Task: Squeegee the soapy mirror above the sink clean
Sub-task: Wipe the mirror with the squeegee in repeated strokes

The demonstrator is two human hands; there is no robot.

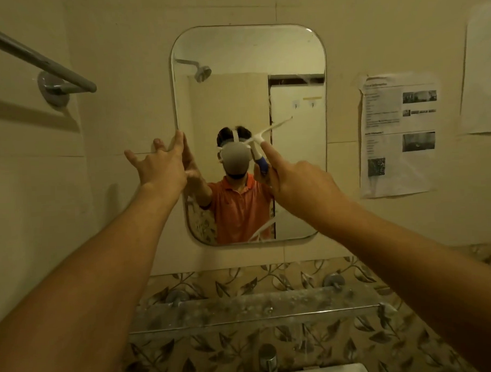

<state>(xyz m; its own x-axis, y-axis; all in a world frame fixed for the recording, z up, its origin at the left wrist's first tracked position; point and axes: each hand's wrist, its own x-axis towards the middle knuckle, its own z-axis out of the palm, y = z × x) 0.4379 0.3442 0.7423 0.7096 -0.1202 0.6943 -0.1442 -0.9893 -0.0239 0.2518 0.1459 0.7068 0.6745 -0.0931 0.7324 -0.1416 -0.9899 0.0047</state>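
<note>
Squeegee point(273, 127) at mirror point(248, 60) centre.
My right hand point(300, 181) grips the squeegee, blade tilted toward 2 o'clock; my left hand point(160, 166) lies spread on the mirror's 9 o'clock edge.

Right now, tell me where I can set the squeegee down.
The glass shelf between mirror and faucet lies bare along its length. Crowded: mid-mirror, left hand at its left edge, right hand gripping the squeegee.

Glass shelf point(215, 308) under the mirror point(248, 60) — pale speckles point(266, 310) across it.
</note>
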